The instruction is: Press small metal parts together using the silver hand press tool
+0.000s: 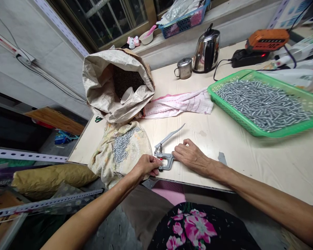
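A small grey hand press (168,161) stands at the table's front edge, its lever raised and a spring below the lever. My left hand (147,166) is closed in a pinch at the press's jaw, beside a small red part; whatever lies between the fingertips is hidden. My right hand (190,155) has curled fingers at the right side of the press frame, and I cannot make out what they hold. Left of the press, a pile of small silvery metal pins (122,146) lies on a stained cloth (138,146).
A large open sack (99,76) with dark contents and a white scoop (127,94) stands behind the cloth. At right sits a green basket (240,121) full of metal pins. Farther back are a pink-white towel (182,105), a metal mug (185,69), a kettle (206,50) and an orange battery (267,40).
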`<state>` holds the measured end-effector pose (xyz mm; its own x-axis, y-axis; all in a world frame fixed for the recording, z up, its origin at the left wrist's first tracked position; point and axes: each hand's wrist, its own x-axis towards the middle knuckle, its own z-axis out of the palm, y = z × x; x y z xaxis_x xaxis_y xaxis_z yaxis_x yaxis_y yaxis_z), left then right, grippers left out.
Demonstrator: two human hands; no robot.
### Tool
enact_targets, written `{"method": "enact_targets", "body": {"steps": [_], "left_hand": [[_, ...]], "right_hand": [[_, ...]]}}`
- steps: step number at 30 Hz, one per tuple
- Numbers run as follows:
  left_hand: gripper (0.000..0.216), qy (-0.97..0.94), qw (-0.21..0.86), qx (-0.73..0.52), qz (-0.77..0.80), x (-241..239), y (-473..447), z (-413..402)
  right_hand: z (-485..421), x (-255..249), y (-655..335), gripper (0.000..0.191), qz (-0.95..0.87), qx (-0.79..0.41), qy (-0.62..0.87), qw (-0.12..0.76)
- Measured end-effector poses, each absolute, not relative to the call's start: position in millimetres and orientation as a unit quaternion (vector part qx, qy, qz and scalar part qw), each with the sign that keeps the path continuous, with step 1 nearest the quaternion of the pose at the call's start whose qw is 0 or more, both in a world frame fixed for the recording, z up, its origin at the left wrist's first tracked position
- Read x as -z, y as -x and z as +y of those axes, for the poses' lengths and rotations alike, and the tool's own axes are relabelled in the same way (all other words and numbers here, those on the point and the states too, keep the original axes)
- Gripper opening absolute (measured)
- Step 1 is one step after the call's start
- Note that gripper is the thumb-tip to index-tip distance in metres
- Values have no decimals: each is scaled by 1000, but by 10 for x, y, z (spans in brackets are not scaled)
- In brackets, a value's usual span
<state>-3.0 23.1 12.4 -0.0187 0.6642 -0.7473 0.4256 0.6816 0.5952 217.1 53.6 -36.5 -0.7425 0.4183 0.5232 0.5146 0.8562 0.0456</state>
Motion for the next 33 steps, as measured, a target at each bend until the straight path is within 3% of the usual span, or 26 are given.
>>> {"method": "enact_targets", "body": {"steps": [9, 13, 16, 22, 29, 31, 33], "left_hand": [[29, -362, 575, -74, 730, -139, -16, 200], [29, -364, 575, -69, 730, -127, -7, 195], [26, -365, 568, -69, 734, -119, -8, 191], [24, -358, 561, -59, 744, -157, -52, 182], [23, -368, 548, -47, 750, -182, -57, 156], [23, -421, 510, -26, 750, -201, -55, 103], [24, -539, 400, -39, 741, -219, -79, 39]], "right_hand": [[549, 295, -2228, 18, -937, -50, 293, 182], [686, 237, -2315, 84, -929, -69, 332, 146], [824, 203, -2336, 101, -933, -78, 342, 81], [889, 66, -2321, 95, -936, -100, 337, 37], [838, 26, -2302, 61, -937, -98, 334, 24], [817, 67, -2315, 51, -939, -100, 327, 39], [783, 113, -2326, 43, -939, -108, 322, 60]]}}
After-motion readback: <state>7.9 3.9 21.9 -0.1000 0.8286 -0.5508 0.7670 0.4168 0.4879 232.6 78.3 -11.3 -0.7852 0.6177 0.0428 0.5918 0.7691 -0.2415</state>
